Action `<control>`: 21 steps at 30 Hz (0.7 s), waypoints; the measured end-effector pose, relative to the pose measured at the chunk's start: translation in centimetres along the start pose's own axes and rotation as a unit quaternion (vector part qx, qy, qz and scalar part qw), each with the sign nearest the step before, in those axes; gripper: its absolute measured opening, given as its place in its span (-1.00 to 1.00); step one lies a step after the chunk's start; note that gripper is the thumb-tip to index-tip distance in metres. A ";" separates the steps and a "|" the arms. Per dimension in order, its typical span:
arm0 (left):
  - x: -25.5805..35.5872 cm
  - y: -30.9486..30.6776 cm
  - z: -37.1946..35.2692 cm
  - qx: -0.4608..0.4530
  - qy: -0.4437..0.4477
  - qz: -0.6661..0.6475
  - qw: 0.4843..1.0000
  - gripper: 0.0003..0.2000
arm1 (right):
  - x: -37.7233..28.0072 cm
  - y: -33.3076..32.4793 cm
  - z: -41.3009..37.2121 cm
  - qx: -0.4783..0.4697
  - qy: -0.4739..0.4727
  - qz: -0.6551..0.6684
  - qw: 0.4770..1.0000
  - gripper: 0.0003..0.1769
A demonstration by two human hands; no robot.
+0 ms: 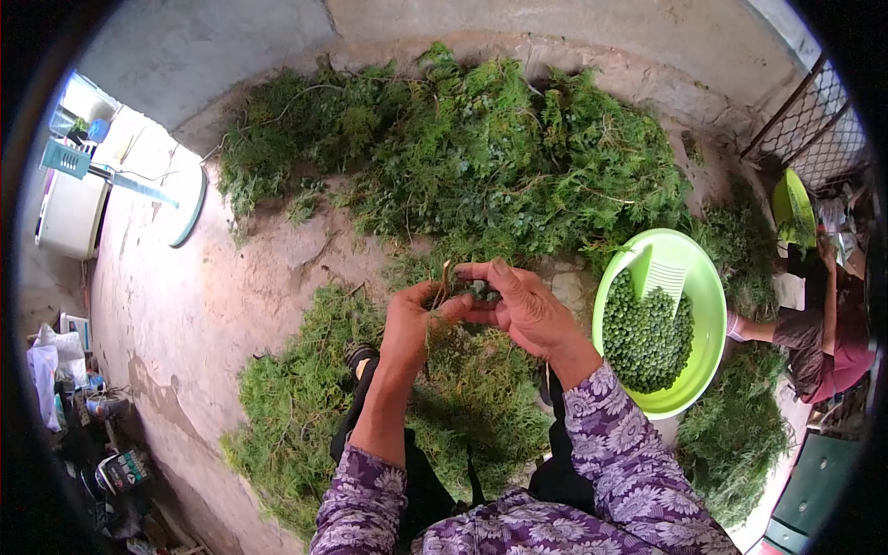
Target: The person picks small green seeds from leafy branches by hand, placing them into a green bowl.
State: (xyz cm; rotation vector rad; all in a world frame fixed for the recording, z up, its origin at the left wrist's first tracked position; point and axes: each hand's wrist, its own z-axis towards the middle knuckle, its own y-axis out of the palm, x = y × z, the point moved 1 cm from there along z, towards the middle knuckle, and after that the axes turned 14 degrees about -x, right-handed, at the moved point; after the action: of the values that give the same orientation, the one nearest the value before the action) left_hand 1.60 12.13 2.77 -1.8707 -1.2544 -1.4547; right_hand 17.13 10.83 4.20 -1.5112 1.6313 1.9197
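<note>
My left hand (413,324) is closed around a thin conifer branch (445,280), whose brown end sticks up above the fingers. Close against it, my right hand (525,310) has its fingers curled around small green cones (483,290), partly hidden by the fingers. Both hands are above a gap between heaps of cut branches. Right of my right forearm stands a light green basin (712,296) with a large amount of round green cones (647,342) in it. A ridged green scoop (663,277) leans in among them.
A large heap of cut conifer branches (462,148) lies along the wall; more branches (305,388) lie around my feet. At the right, another person (837,324) sits near a second green basin (793,208). A fan stand (190,205) and clutter (120,470) are at the left.
</note>
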 end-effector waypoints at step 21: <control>0.3 0.4 -0.7 0.079 0.012 0.073 0.994 -0.84 | 0.5 -0.7 0.3 0.064 0.027 -0.091 0.993 -0.74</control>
State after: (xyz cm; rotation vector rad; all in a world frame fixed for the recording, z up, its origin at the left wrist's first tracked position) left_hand 1.58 11.51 3.32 -1.7956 -1.1602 -1.2606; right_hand 17.19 11.15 3.34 -1.6116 1.5459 1.6611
